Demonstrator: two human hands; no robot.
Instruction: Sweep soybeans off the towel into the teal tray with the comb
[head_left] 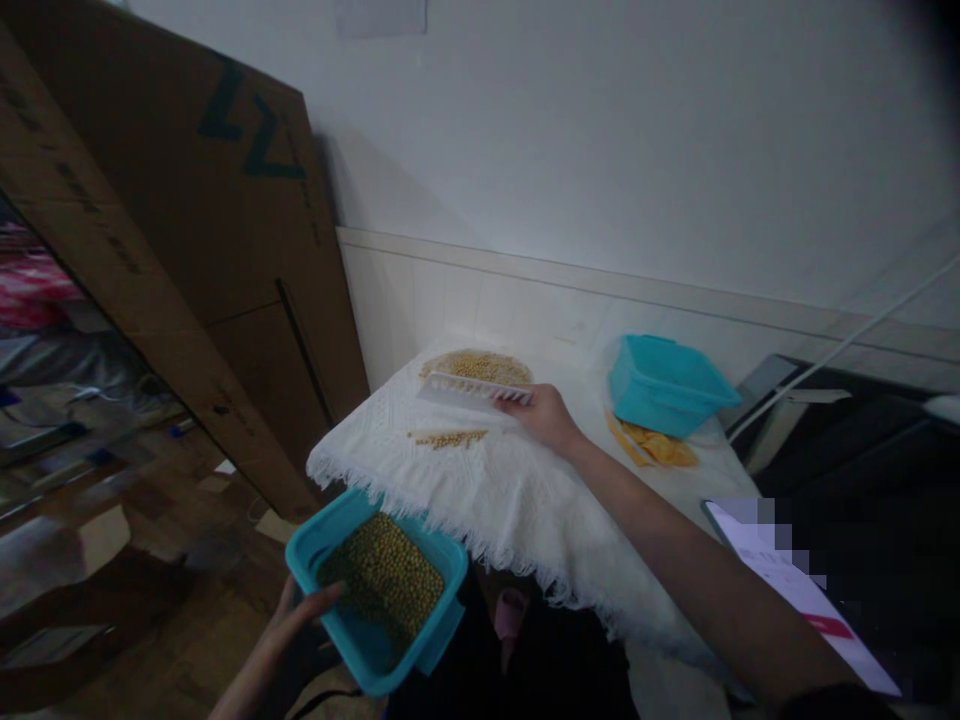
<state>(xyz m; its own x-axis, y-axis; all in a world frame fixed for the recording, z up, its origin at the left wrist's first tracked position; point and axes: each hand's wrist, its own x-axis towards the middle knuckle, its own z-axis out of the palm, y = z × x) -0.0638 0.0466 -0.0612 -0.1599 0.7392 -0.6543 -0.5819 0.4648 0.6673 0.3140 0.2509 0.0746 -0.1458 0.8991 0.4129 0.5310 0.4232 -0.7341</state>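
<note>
Nearest, below the table's edge, the left hand (pixel 289 622) grasps a rectangular teal plastic tub (pixel 424 640) at its left side, the thumb reaching over the rim and the other fingers mostly hidden; inside lie many small round yellow-green beans (pixel 401 570). Behind it, a white woven cloth with fringe (pixel 517 510) covers the table and hangs over the front edge. On this cloth lies a narrow row of yellowish beans (pixel 450 438). Just beyond the row, the right hand (pixel 551 418) is closed on the right end of a long white slotted strip (pixel 461 392); whether the strip touches the cloth, I cannot tell. Immediately behind the strip spreads a wider heap of pale yellow beans (pixel 480 364). To the right stands a second teal plastic tub (pixel 660 395), with a crumpled yellow cloth-like piece (pixel 660 448) at its base. Farther stands the white wall (pixel 600 140).
</note>
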